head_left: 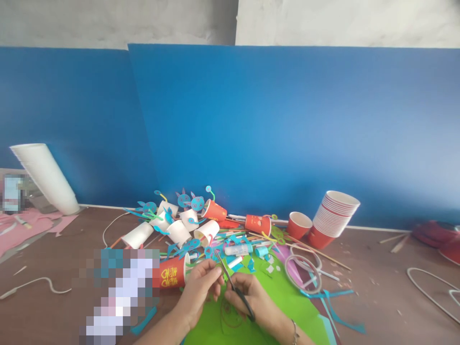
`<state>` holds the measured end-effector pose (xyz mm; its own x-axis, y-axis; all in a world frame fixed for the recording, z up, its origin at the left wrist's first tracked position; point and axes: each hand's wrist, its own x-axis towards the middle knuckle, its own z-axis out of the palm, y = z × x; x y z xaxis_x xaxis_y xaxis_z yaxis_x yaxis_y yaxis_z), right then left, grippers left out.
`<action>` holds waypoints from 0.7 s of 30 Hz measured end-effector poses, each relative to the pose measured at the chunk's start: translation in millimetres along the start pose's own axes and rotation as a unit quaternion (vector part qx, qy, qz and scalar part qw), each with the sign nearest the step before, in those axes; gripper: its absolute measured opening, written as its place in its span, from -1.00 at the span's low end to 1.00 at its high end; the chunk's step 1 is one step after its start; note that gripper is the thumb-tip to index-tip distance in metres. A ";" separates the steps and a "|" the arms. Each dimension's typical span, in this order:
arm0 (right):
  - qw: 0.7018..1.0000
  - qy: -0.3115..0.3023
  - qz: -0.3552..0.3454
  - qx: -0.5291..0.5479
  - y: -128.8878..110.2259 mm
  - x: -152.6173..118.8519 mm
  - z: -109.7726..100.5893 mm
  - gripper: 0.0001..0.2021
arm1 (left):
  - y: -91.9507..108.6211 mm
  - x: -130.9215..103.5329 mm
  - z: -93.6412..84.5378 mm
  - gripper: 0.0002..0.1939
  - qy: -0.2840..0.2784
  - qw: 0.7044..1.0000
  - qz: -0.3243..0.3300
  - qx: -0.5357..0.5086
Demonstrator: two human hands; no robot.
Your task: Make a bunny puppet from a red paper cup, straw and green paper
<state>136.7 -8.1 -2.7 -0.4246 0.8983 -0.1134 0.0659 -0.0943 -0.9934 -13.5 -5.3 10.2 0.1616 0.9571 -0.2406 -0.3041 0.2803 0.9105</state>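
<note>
My right hand [249, 297] is closed around the dark handles of a pair of scissors [227, 274], whose blades point up and to the left. Pinched in the fingers of my left hand [201, 290] is a small green paper piece [218, 265], mostly hidden by the fingertips and close to the blades. Under both hands lies a bright green paper sheet [283, 306] with a reddish drawn outline on it. A red paper cup [168, 273] with yellow lettering lies on its side beside my left hand. Just beyond the hands rests a white glue stick [238, 249].
White and red cups with blue paper animal faces [197, 201] and straws are heaped at the back. A cup stack [334, 215] and a tape roll [303, 274] are at right. A tall white cup stack [46, 177] leans at left. A blue panel [287, 134] borders the table.
</note>
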 end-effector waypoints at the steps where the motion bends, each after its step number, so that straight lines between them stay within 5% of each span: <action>1: 1.000 -0.001 0.002 -0.003 0.2 0.0 -0.4 -0.69 | 0.2 -0.2 0.0 -0.67 0.001 1.000 -0.001 0.000; 21: 1.000 0.004 0.006 0.000 1.9 1.6 -2.2 -0.72 | -1.1 1.8 -1.7 -0.69 0.002 1.000 -0.011 0.029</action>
<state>138.2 -5.9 -4.7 -0.4157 0.9007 -0.1258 0.0710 -0.1058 -0.9919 -14.5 -3.8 8.3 0.1640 0.9512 -0.2614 -0.2455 0.2960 0.9231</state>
